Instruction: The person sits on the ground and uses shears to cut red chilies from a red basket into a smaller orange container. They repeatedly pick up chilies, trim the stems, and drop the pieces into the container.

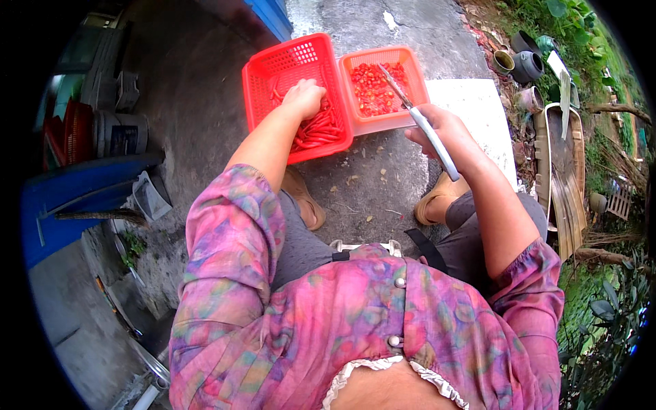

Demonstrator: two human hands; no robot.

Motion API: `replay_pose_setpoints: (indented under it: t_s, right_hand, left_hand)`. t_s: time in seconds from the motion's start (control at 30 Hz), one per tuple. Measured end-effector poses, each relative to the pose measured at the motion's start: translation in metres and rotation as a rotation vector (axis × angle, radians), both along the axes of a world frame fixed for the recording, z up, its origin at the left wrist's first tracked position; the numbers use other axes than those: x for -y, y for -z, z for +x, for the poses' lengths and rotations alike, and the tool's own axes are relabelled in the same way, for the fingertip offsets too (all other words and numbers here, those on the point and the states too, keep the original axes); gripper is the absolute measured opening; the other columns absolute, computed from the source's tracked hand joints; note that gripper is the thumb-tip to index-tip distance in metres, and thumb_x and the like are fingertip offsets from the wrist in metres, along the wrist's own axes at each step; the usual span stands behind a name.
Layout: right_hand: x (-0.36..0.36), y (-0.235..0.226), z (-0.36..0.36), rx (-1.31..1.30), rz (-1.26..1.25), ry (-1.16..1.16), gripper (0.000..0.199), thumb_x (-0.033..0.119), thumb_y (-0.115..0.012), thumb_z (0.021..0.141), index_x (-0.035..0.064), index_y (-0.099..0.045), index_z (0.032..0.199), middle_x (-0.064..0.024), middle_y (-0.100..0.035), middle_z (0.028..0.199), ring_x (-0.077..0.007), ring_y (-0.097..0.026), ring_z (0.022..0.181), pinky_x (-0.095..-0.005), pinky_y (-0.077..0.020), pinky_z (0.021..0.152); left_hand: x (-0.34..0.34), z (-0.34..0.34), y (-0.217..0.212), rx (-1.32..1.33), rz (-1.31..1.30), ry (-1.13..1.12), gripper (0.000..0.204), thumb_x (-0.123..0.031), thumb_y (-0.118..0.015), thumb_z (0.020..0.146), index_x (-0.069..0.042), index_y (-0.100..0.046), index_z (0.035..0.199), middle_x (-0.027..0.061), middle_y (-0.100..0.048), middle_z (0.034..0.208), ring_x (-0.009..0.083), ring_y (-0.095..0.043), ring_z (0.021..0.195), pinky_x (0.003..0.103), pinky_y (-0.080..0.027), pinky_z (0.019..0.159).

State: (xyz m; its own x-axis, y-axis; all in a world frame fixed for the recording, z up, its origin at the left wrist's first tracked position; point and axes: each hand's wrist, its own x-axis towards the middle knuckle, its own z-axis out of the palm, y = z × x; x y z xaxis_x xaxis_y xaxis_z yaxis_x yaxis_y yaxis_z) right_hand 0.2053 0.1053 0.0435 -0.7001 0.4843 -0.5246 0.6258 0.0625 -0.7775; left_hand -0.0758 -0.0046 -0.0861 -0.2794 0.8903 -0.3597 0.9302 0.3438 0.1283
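My left hand (pixel 305 100) reaches into a red plastic basket (pixel 272 74), its fingers curled down among whole red chili peppers (pixel 320 133). What those fingers hold is hidden by the back of the hand. In my right hand (pixel 447 130) is a pair of scissors (pixel 435 145) with pale grey handles. The blades point forward and left, above a smaller orange-pink basket (pixel 383 124). Chopped red chili pieces (pixel 372 89) cover the bottom of that basket. Both baskets stand side by side, edges close together, in front of my feet.
A white board (pixel 478 116) lies on the concrete to the right of the baskets. Pots (pixel 526 66) and a long trough (pixel 564 157) line the planted right edge. At left are a white bucket (pixel 123 133), a dustpan (pixel 150 195) and a broom (pixel 102 214).
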Motion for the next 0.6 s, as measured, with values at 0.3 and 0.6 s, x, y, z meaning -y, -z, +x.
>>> replay_pose_setpoints:
  t_s: [0.3,0.6]
  right_hand:
    - [-0.002,0.005,0.001,0.017,0.074,0.0,0.033,0.017,-0.067,0.08,0.0041,-0.056,0.109,-0.0002,-0.053,0.068,-0.008,-0.05,0.054,-0.0236,-0.0415,0.047]
    - [0.004,0.004,0.002,0.029,0.03,0.003,0.033,0.02,-0.07,0.076,0.0023,-0.06,0.101,-0.0095,-0.063,0.072,-0.0156,-0.06,0.06,-0.0311,-0.0478,0.057]
  left_hand:
    - [0.019,-0.081,-0.028,0.172,0.195,-0.594,0.012,-0.013,-0.058,0.073,-0.005,-0.065,0.077,0.0178,-0.064,0.079,0.0331,-0.063,0.076,0.041,-0.048,0.071]
    - [-0.023,-0.017,-0.167,1.389,0.892,-0.307,0.029,-0.013,-0.057,0.087,-0.008,-0.051,0.115,0.0061,-0.058,0.106,0.0159,-0.057,0.092,0.033,-0.047,0.085]
